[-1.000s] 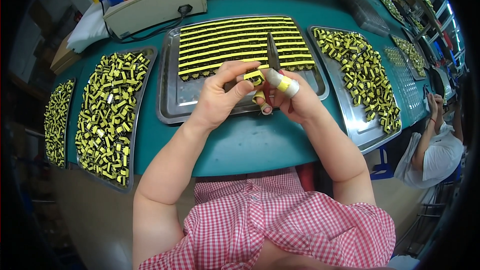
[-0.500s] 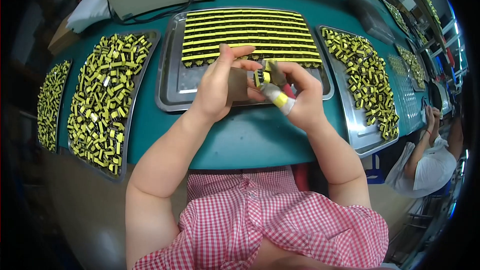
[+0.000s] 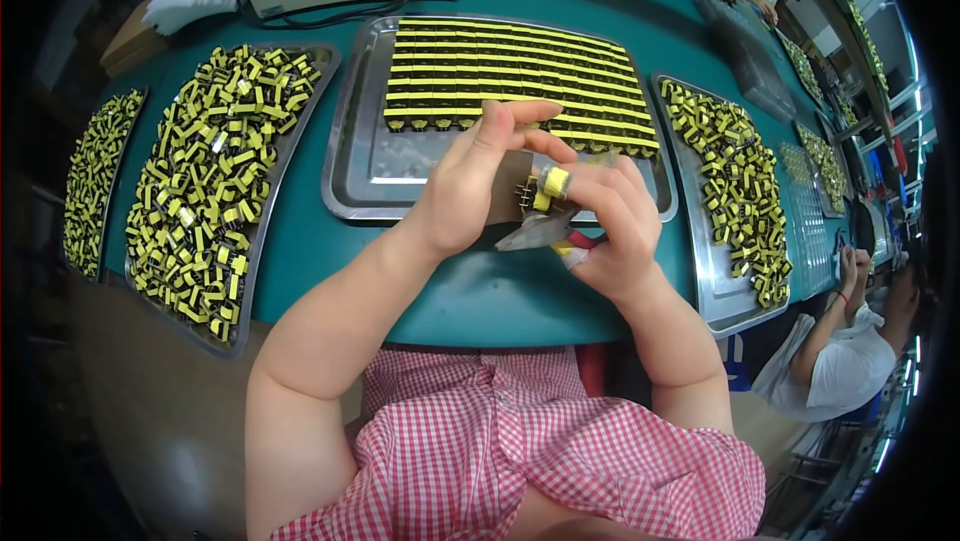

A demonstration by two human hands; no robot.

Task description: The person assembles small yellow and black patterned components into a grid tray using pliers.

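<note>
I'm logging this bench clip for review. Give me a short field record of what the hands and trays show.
left hand: pinches a small yellow-and-black part
right hand: holds a metal tool; yellow wrap on one finger
middle tray: neat rows of parts, near end bare
left tray: loose heap of parts
right tray: loose heap of parts
bench: teal top

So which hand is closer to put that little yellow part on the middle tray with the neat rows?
Left, probably. The left hand pinches the small yellow-taped part and reaches over the middle metal tray.
</note>
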